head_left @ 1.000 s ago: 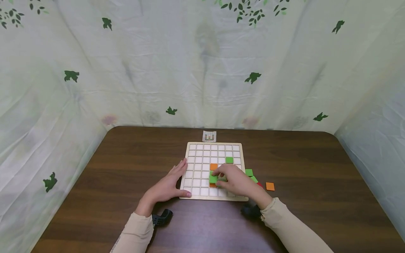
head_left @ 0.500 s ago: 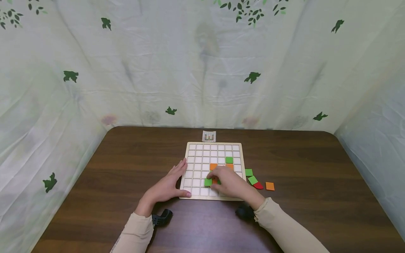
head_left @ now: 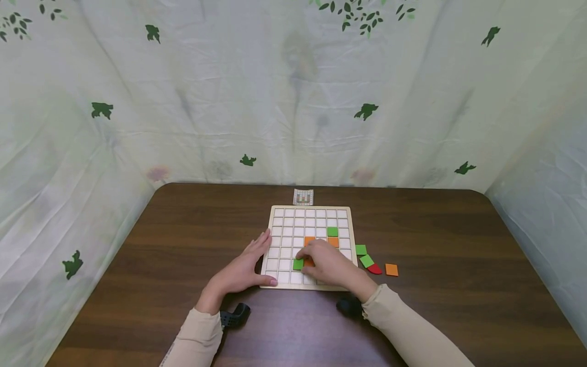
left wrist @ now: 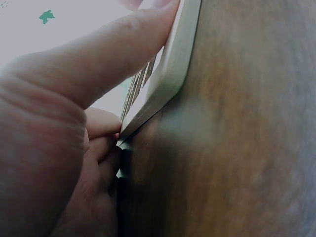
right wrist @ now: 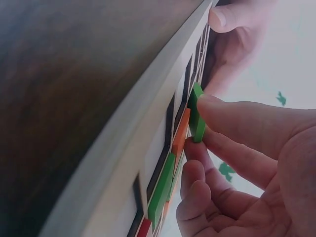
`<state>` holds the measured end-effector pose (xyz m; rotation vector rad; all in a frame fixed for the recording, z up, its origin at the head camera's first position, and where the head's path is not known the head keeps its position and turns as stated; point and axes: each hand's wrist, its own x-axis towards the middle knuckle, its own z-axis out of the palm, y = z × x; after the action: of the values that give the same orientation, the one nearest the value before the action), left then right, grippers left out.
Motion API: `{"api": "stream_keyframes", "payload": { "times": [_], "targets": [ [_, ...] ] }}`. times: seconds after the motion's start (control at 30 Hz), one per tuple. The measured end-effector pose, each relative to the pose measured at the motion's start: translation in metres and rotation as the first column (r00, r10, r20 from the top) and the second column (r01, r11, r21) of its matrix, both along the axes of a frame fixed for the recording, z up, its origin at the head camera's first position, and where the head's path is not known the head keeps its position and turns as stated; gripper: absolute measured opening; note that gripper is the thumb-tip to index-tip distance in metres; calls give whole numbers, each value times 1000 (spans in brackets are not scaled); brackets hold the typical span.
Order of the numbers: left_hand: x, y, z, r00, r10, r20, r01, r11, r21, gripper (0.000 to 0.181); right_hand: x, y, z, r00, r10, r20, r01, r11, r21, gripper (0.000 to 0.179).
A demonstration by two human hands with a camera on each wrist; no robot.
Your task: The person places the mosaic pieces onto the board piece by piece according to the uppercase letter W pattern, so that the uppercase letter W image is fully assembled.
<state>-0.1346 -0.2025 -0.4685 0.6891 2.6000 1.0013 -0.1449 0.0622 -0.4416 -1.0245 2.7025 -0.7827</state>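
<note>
A white gridded board (head_left: 312, 207) with a pale wooden rim lies on the table. My right hand (head_left: 331, 263) pinches a green square tile (right wrist: 196, 113) between thumb and fingers, tilted just over the grid. Beside it on the board sits an orange tile (right wrist: 180, 132), then another green tile (right wrist: 161, 186) and a bit of red tile (right wrist: 143, 228). Farther back on the grid are a green tile (head_left: 332, 232) and an orange tile (head_left: 333, 242). My left hand (head_left: 243, 264) rests at the board's left edge, thumb (left wrist: 118, 54) over the front-left corner, fingers along the side.
Right of the board lie two loose green tiles (head_left: 361, 250), a red rounded piece (head_left: 375, 269) and an orange tile (head_left: 392, 270). Behind the board stands a small card (head_left: 303, 197) printed with a coloured grid pattern. A pale curtain (head_left: 293, 102) hangs beyond the brown table (head_left: 206, 214).
My right hand has moved left over the board with the green tile, baring an orange tile at the right and the loose pieces beside the board. The left hand has stayed still.
</note>
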Motion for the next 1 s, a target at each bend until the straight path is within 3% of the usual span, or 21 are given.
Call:
{"api": "stream_keyframes", "payload": {
  "times": [0.57,1.0],
  "targets": [
    [0,1,-2,1000,-3,-22,4,1000,22,109,-2,-6,-2,1000,13,-4,-13,1000,15,23],
    [-1,1,0,1000,-8,-17,8,1000,12,110,-4,12,9,992,-49,120,60,994,-88,30]
  ]
}}
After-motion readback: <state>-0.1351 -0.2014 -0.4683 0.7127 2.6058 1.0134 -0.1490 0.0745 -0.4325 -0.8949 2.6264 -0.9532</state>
